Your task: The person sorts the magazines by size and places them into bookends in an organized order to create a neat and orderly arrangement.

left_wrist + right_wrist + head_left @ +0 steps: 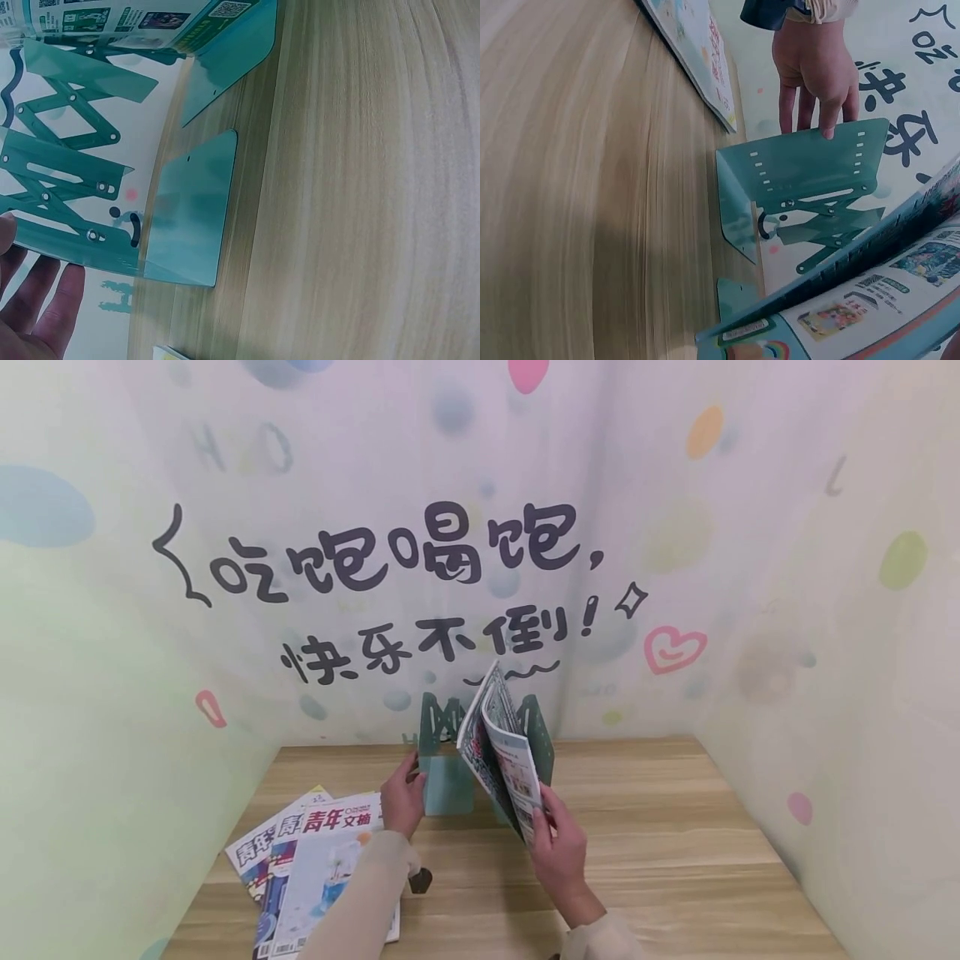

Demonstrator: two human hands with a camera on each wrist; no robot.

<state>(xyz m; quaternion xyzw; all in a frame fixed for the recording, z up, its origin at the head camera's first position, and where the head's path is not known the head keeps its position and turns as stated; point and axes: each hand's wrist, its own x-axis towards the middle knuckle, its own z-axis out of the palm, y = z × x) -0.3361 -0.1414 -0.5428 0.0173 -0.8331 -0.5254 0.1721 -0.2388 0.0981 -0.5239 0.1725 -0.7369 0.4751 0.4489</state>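
A green metal folding bookend (448, 785) stands at the back of the table, its crisscross bars (71, 120) spread between upright plates. My left hand (403, 797) grips the edge of its left upright plate, thumb on the inner face and fingers (60, 311) on the outer side. My right hand (561, 852) holds magazines (517, 760) upright and tilted, in front of the bookend's right half; their pages splay apart at the top. In the right wrist view the magazines (855, 300) cover part of the bookend, and most of my right hand is out of frame.
Several magazines (315, 868) lie fanned out on the left of the wooden table (660, 860), beside my left forearm. Behind the table rises a pale printed curtain (480, 468) with dark lettering; similar fabric closes both sides.
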